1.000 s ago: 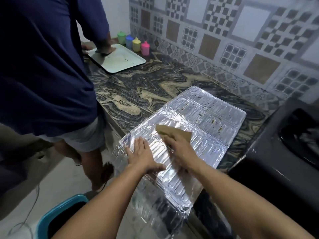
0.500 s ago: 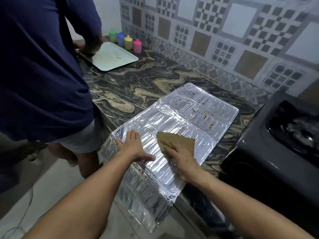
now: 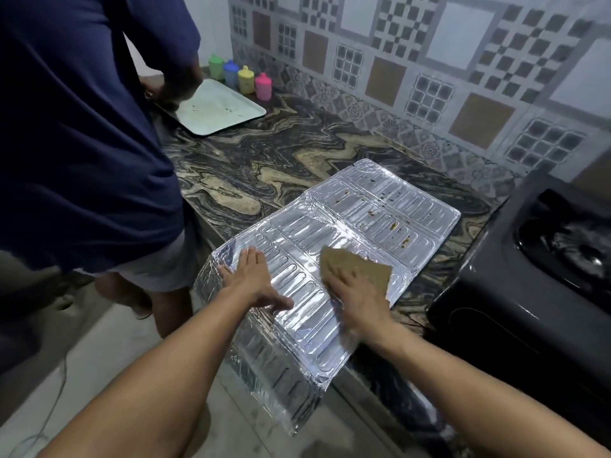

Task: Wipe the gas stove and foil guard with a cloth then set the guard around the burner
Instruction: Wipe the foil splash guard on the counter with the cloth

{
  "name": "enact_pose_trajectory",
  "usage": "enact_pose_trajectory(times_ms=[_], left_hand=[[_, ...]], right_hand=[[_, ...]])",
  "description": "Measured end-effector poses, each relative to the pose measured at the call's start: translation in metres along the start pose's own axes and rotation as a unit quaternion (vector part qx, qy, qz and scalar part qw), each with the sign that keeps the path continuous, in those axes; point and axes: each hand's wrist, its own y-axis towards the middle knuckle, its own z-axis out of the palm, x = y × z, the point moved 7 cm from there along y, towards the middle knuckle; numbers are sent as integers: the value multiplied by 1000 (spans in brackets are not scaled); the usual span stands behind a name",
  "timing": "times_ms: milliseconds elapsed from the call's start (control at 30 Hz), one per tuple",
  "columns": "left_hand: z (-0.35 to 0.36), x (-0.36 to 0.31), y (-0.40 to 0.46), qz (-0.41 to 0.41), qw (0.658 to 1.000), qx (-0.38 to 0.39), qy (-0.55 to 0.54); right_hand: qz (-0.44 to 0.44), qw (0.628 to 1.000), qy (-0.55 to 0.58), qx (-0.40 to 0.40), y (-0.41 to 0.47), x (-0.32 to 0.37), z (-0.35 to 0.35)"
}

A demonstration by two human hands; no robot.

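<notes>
Marbled countertop (image 3: 264, 166) spans the frame centre. Gas stove (image 3: 529, 292) sits at 3 o'clock. Foil guard (image 3: 330, 226) lies flat at centre, its 7 o'clock panel overhanging the counter edge. Left hand (image 3: 251, 279), fingers spread flat, presses the guard. Right hand (image 3: 360, 295) presses the brown cloth (image 3: 357, 266) onto it, palm down.

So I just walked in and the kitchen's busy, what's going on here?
A person is cleaning a foil guard laid flat on the counter. The left hand presses it down while the right hand rubs a brown cloth over it. Food specks remain on the far panel. The gas stove sits alongside. Another person handles a tray.
</notes>
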Motion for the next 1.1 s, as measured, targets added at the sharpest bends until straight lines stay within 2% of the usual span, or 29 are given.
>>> enact_pose_trajectory(times_ms=[100, 167, 233, 333, 400, 467, 567, 700, 767, 800, 867, 900, 933, 967, 1000, 1067, 1100], left_hand=[[-1, 0, -2, 6, 1000, -4, 2], [-1, 1, -2, 9, 1000, -6, -4], [-1, 2, -3, 12, 1000, -5, -6], [-1, 3, -5, 16, 1000, -12, -5], [-3, 3, -5, 20, 1000, -20, -7], [-2, 2, -6, 26, 999, -23, -12], [-3, 2, -6, 31, 999, -25, -21], [-6, 2, -5, 31, 999, -19, 10], [-6, 3, -6, 33, 999, -17, 19], [-6, 3, -7, 34, 999, -15, 22], [-6, 2, -7, 35, 999, -16, 32], [-7, 1, -7, 34, 999, -17, 36], [-8, 1, -7, 34, 999, -18, 37], [-8, 0, -6, 34, 999, -18, 34], [-8, 0, -5, 34, 999, -18, 30], [-6, 1, -3, 36, 999, -17, 22], [-5, 2, -3, 37, 999, -18, 23]], right_hand=[[-68, 997, 43, 9, -13, 17, -4], [-69, 991, 105, -41, -8, 6, -12], [14, 989, 116, -88, 6, -26, -17], [221, 966, 114, -67, 19, -70, -22], [267, 949, 143, -87, 26, -71, -27], [226, 941, 209, -139, 33, -46, -39], [140, 933, 291, -159, 49, 5, -62], [208, 862, 446, -126, 75, 4, -69], [284, 851, 431, -99, 74, -16, -58], [332, 858, 382, -91, 67, -28, -54], [394, 873, 257, -125, 48, -49, -63], [387, 883, 210, -164, 43, -52, -72], [344, 897, 186, -205, 41, -49, -82], [266, 918, 180, -232, 44, -40, -88], [166, 944, 173, -225, 48, -24, -92], [2, 989, 110, -95, 58, 6, -70], [-37, 998, 50, -14, 62, 9, -50]])
